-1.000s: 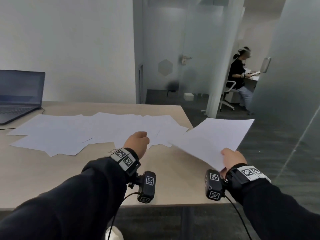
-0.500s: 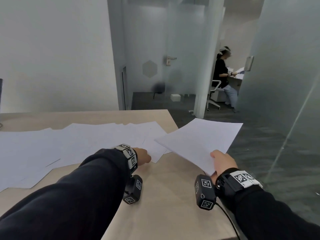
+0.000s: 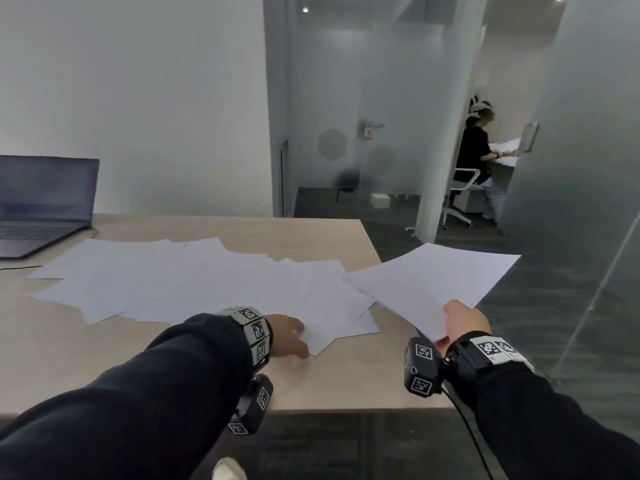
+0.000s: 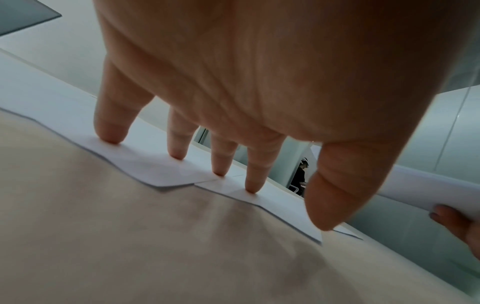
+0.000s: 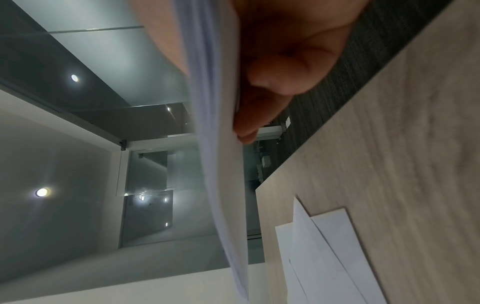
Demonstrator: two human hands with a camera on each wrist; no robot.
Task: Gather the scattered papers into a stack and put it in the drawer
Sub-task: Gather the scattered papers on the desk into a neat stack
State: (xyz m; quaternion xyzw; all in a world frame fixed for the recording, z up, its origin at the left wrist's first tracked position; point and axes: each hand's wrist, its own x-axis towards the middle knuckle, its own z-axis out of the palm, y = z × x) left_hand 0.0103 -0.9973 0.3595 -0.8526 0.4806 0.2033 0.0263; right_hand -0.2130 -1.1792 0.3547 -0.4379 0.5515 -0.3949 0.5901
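Several white papers [image 3: 194,278] lie spread and overlapping across the light wooden table [image 3: 346,382]. My left hand [image 3: 289,336] is at the near right corner of the spread. In the left wrist view its straight fingertips [image 4: 110,135] press down on the near edges of the sheets [image 4: 166,174], and the thumb [image 4: 337,197] points at a sheet corner. My right hand [image 3: 462,323] pinches a thin stack of sheets [image 3: 429,278] by its near corner, held in the air past the table's right edge. The right wrist view shows that stack [image 5: 223,164] edge-on with fingers [image 5: 275,78] curled under it. No drawer is visible.
An open laptop [image 3: 41,202] stands at the table's far left, with a cable beside it. Dark carpet [image 3: 519,306] and frosted glass walls lie to the right. Beyond the glass another person [image 3: 479,157] sits in an office chair at a desk.
My left hand has moved right and down onto the near right corner of the spread, its fingers now pressing the sheets. The right hand keeps holding its stack off the table's edge.
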